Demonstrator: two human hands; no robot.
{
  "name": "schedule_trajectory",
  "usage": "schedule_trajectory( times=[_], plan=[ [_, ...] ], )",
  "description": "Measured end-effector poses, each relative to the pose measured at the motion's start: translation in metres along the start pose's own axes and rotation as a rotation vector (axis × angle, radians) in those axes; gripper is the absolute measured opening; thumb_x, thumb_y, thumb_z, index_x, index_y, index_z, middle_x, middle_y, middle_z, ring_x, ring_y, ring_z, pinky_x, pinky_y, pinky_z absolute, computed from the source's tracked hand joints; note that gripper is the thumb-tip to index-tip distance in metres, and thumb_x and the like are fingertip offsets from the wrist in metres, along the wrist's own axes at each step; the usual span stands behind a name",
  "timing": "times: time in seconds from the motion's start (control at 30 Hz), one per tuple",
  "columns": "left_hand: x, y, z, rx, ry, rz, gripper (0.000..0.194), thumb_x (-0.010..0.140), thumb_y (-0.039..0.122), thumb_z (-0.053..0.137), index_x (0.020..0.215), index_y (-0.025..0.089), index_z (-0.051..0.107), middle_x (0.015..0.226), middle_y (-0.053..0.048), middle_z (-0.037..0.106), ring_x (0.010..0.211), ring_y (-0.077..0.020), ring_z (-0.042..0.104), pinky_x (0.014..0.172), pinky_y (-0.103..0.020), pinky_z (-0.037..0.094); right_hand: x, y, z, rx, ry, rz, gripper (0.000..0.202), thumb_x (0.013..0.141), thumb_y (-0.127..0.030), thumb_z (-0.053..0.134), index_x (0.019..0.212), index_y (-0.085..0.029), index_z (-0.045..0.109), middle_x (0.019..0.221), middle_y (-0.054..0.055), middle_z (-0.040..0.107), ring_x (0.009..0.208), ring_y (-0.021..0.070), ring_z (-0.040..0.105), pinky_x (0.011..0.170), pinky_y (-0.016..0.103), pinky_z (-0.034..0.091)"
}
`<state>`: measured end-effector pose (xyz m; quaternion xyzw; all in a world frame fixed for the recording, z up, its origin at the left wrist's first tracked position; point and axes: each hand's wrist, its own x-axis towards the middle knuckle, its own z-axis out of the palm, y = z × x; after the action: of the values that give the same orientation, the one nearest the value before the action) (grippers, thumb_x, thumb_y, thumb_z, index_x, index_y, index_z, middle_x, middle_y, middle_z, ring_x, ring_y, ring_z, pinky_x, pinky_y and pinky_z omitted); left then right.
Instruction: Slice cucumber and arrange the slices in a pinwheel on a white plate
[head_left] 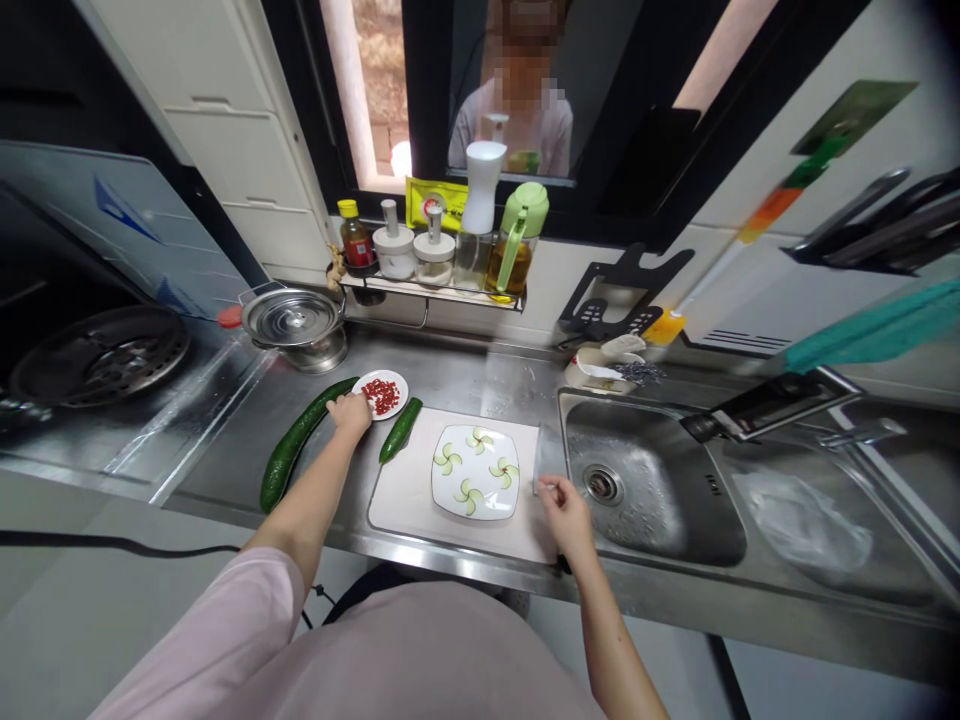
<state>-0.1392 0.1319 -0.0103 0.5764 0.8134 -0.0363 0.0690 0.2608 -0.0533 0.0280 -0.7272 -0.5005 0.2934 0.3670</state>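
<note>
My left hand (350, 412) reaches to the near left edge of a small white plate (402, 384) of chopped red pieces (382, 397); its fingers are bent together, and what they hold is too small to make out. My right hand (564, 508) is beside the right edge of a pale cutting board (405, 492), thumb and fingertips pinched near a cleaver's blade (550, 450); whether they hold anything is unclear. On the board lies a squarish white plate (475, 478) with four green pinwheels of slices, some with red bits at the centre. A cut cucumber piece (400, 430) rests at the board's upper left.
A long cucumber (294, 455) lies left of my left forearm. Behind are a steel pot (311, 340) and a seasoning rack (450, 292). The sink (660, 490) with its faucet (780, 400) is at right, a stove burner (101, 352) at far left.
</note>
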Motion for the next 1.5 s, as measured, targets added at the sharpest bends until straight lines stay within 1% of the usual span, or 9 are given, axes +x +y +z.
schedule_trajectory(
  times=[0.23,0.4,0.53,0.67,0.77,0.93,1.13,1.33,1.5],
  plan=[
    [-0.001,0.003,-0.01,-0.198,0.018,-0.103,0.027,0.083,0.037,0.051,0.095,0.02,0.068,0.104,-0.016,0.069,0.102,-0.0326,0.06,0.086,-0.044,0.033,-0.002,-0.002,0.0,-0.003,-0.007,0.002,0.045,0.072,-0.058,0.051,0.084,-0.016,0.064,0.051,-0.006,0.041,0.051,0.0139,0.042,0.054,0.026,0.034],
    [-0.004,0.004,-0.017,-0.581,0.144,-0.275,0.02,0.084,0.034,0.052,0.09,0.022,0.065,0.093,-0.009,0.072,0.094,-0.0267,0.064,0.087,-0.041,0.038,-0.003,-0.002,0.0,-0.016,-0.007,0.003,0.046,0.072,-0.058,0.05,0.084,-0.016,0.064,0.052,-0.006,0.041,0.052,0.014,0.042,0.055,0.027,0.034],
    [-0.015,0.012,-0.016,-0.925,0.278,-0.408,0.023,0.082,0.028,0.051,0.099,0.018,0.063,0.09,-0.006,0.07,0.086,-0.0203,0.064,0.078,-0.032,0.046,-0.002,-0.003,0.002,-0.016,-0.008,-0.022,0.046,0.072,-0.059,0.051,0.083,-0.017,0.064,0.052,-0.006,0.042,0.052,0.0139,0.043,0.055,0.027,0.035],
    [-0.032,0.029,-0.013,-1.201,0.338,-0.364,0.029,0.083,0.025,0.047,0.109,0.015,0.057,0.092,-0.007,0.068,0.081,-0.0149,0.065,0.07,-0.025,0.05,-0.002,-0.003,0.006,-0.017,-0.012,-0.042,0.046,0.073,-0.059,0.051,0.083,-0.017,0.064,0.051,-0.005,0.042,0.051,0.014,0.043,0.053,0.026,0.034],
    [-0.048,0.046,-0.015,-1.401,0.355,-0.304,0.023,0.081,0.024,0.052,0.102,0.016,0.057,0.089,-0.007,0.067,0.082,-0.0139,0.066,0.072,-0.025,0.051,-0.001,-0.005,0.008,-0.017,-0.025,-0.053,0.045,0.074,-0.059,0.051,0.085,-0.017,0.064,0.051,-0.006,0.042,0.051,0.0139,0.043,0.053,0.026,0.034],
    [-0.086,0.071,-0.027,-1.693,0.265,-0.091,0.026,0.071,0.027,0.065,0.094,0.016,0.058,0.079,-0.004,0.066,0.079,-0.0145,0.065,0.08,-0.03,0.05,0.0,-0.026,0.011,0.008,-0.046,-0.1,0.04,0.076,-0.055,0.051,0.084,-0.017,0.064,0.054,-0.005,0.045,0.054,0.0137,0.044,0.056,0.026,0.035],
    [-0.144,0.094,-0.044,-1.656,0.05,0.191,0.034,0.07,0.031,0.07,0.099,0.018,0.058,0.078,-0.002,0.066,0.077,-0.0138,0.064,0.075,-0.026,0.048,0.002,-0.066,0.026,0.068,-0.117,-0.187,0.029,0.08,-0.044,0.051,0.087,-0.019,0.063,0.056,-0.005,0.044,0.055,0.0129,0.045,0.057,0.024,0.036],
    [-0.189,0.107,-0.05,-1.648,-0.127,0.273,0.036,0.069,0.036,0.071,0.097,0.019,0.058,0.072,0.0,0.063,0.067,-0.0119,0.06,0.066,-0.024,0.045,-0.002,-0.095,0.039,0.016,-0.188,-0.341,0.025,0.085,-0.037,0.051,0.099,-0.021,0.063,0.066,-0.002,0.054,0.062,0.0135,0.05,0.061,0.023,0.038],
    [-0.204,0.113,-0.047,-1.622,-0.177,0.278,0.035,0.069,0.038,0.07,0.096,0.019,0.058,0.071,0.0,0.063,0.067,-0.0125,0.059,0.068,-0.026,0.045,-0.006,-0.103,0.041,-0.091,-0.197,-0.448,0.022,0.089,-0.035,0.049,0.098,-0.021,0.064,0.08,0.001,0.061,0.074,0.015,0.054,0.069,0.024,0.039]
  ],
)
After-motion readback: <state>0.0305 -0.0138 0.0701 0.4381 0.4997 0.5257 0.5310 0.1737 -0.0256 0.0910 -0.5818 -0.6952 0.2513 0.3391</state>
